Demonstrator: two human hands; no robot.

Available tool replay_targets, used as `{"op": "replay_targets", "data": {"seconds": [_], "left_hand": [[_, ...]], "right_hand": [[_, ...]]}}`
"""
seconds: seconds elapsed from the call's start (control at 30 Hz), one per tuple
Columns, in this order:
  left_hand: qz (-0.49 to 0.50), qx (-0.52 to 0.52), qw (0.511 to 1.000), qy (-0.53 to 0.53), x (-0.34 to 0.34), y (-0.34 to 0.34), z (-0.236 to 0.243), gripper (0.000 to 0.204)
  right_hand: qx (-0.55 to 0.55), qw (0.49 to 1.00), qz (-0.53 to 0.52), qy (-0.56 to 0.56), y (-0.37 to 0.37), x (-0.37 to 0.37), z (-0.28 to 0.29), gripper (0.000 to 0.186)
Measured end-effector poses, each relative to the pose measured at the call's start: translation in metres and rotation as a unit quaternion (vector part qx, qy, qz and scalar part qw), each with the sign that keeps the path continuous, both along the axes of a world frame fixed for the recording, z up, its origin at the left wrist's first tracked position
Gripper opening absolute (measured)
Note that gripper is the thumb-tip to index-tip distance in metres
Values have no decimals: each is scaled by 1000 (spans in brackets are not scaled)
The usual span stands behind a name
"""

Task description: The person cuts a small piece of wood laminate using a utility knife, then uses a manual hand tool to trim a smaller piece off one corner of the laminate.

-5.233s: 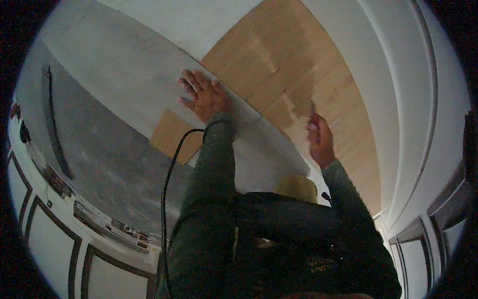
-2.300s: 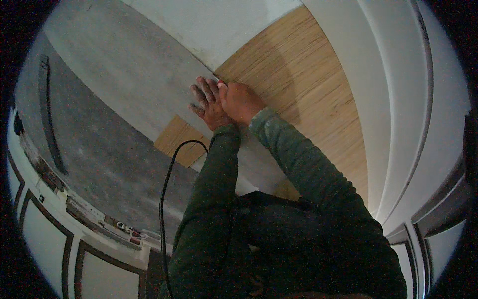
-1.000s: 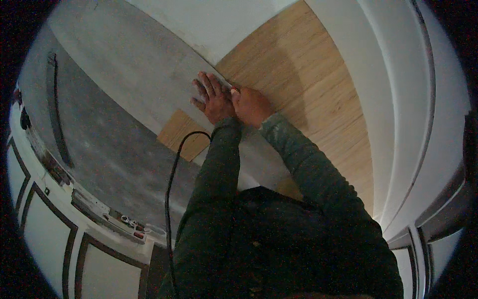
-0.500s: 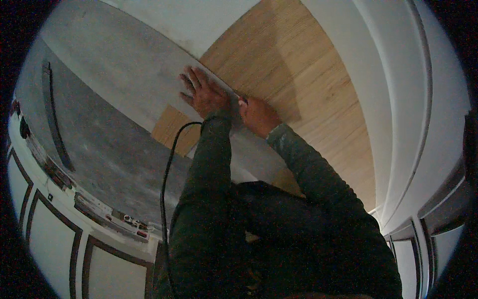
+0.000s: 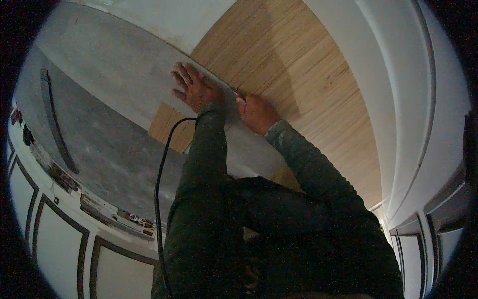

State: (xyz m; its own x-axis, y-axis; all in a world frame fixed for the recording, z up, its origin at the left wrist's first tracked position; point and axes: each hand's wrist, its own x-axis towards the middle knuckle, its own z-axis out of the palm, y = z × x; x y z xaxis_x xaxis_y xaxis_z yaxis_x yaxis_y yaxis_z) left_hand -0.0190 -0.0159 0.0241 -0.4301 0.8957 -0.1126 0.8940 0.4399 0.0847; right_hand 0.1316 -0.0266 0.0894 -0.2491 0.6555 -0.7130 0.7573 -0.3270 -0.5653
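Note:
My left hand (image 5: 196, 88) lies with fingers spread on a long pale grey strip (image 5: 109, 50), just left of the seam with a light wood-grain panel (image 5: 308, 55). My right hand (image 5: 256, 113) is closed on a small, mostly hidden tool (image 5: 240, 95), whose thin tip meets that seam a short way right of my left hand. A small square of wood-grain board (image 5: 164, 122) rests on the grey strip beside my left wrist. A black cable (image 5: 161, 174) loops by my left forearm.
A darker grey surface (image 5: 99, 129) lies to the left, bearing a dark narrow bar (image 5: 52, 109). Beyond it are a ledge with small items (image 5: 139, 219) and framed white panels (image 5: 59, 239). Curved white surfaces (image 5: 398, 99) run along the right. A white area (image 5: 189, 20) borders the seam at the top.
Over the last second my right hand has slid along the seam toward the lower right, widening its gap from my left hand. Earlier, it was farther right on the wood panel.

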Motion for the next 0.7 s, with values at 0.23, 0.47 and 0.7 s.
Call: {"op": "replay_targets", "data": {"seconds": [0.23, 0.47, 0.7], "left_hand": [[12, -17, 1000, -2, -1, -1, 0, 52], [9, -33, 999, 6, 0, 1, 6, 53], [9, -24, 1000, 12, 1, 0, 3, 53]], "right_hand": [[-9, 998, -38, 58, -5, 6, 2, 38], [-35, 999, 21, 11, -1, 9, 10, 37], [-59, 998, 13, 11, -6, 11, 4, 38]]}}
